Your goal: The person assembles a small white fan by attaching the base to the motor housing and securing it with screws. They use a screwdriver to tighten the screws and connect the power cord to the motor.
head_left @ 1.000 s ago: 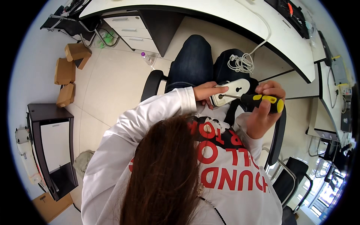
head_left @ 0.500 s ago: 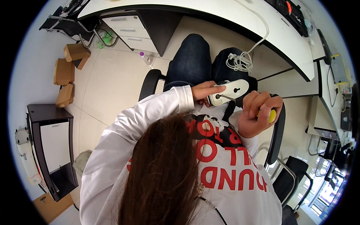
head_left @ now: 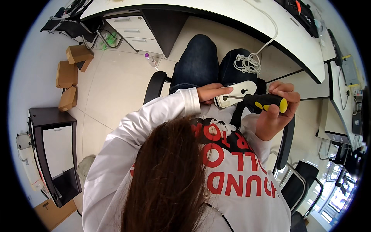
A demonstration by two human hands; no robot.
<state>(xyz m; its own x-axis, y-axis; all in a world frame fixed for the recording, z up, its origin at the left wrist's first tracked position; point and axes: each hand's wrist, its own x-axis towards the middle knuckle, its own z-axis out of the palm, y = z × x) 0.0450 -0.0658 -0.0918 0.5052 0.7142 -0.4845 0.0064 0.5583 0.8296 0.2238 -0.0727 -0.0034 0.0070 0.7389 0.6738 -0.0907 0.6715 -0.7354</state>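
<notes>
I sit in an office chair and look down over my hair and white printed top. My left hand [head_left: 211, 92] holds a white power strip [head_left: 236, 92] on my lap, its back side up. My right hand [head_left: 276, 110] is closed around a black and yellow screwdriver [head_left: 266, 102]. The metal shaft points left and its tip rests on the strip's back near my left fingers. A coiled white cable [head_left: 247, 62] runs from the strip up over the desk edge.
A curved white desk [head_left: 239, 21] with a drawer unit [head_left: 135, 29] lies ahead. Cardboard boxes [head_left: 67, 73] and a small bottle [head_left: 150, 58] sit on the tiled floor at left. A dark cabinet [head_left: 54, 150] stands at lower left. Another chair [head_left: 305, 181] is at right.
My right hand turned the screwdriver from a raised grip to lying level, and its tip now sits on the power strip. My left hand kept holding the strip.
</notes>
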